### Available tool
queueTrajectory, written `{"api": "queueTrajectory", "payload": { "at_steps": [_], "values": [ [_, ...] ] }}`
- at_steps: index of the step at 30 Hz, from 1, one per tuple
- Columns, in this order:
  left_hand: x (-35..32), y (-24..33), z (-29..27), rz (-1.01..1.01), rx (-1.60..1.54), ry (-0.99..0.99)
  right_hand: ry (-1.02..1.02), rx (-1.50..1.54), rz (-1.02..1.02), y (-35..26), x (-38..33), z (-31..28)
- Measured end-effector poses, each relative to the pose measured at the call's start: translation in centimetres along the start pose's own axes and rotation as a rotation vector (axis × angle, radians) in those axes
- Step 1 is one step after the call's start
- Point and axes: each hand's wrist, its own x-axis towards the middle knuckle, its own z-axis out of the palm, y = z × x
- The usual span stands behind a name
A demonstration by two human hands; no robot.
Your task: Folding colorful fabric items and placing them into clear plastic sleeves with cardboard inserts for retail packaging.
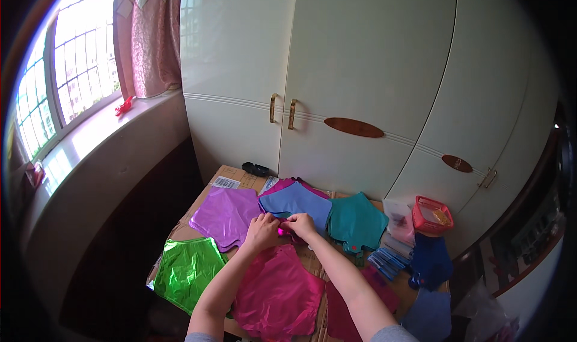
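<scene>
My left hand (262,231) and my right hand (300,225) meet over the middle of the cardboard-covered table. Fingers of both are closed in a pinch on a small piece of shiny magenta foil (281,229), largely hidden by the hands; it looks like part of a flat foil balloon. Just beyond them lies a stack of blue star-shaped foil balloons (300,199), with magenta ones showing behind. Between my forearms spreads a pile of flat pink foil balloons (279,291). Purple ones (225,213) lie to the left, teal ones (357,222) to the right.
Green foil balloons (189,270) sit at the near left. On the right are packed blue strips (387,262), dark blue foil (431,261) and a red plastic basket (431,214). A black object (255,169) rests at the back, before a white wardrobe (360,59).
</scene>
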Motion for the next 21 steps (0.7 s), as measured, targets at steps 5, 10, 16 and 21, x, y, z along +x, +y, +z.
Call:
{"api": "queueTrajectory", "payload": {
  "at_steps": [5, 10, 16, 21],
  "values": [
    [1.1, -1.1, 2.0, 0.153, 0.075, -0.128, -0.096, 0.284, 0.043, 2.8, 1.3, 0.0],
    [2.8, -2.2, 3.5, -0.065, 0.063, -0.378, -0.089, 0.570, 0.108, 2.5, 1.3, -0.4],
    [4.1, -1.2, 3.4, -0.015, 0.237, -0.471, 0.210, 0.920, 0.135, 4.8, 2.7, -5.9],
    [4.4, -1.0, 2.6, -0.023, 0.256, -0.520, 0.637, 0.966, -0.125, 0.8, 1.3, -17.3]
  ]
}}
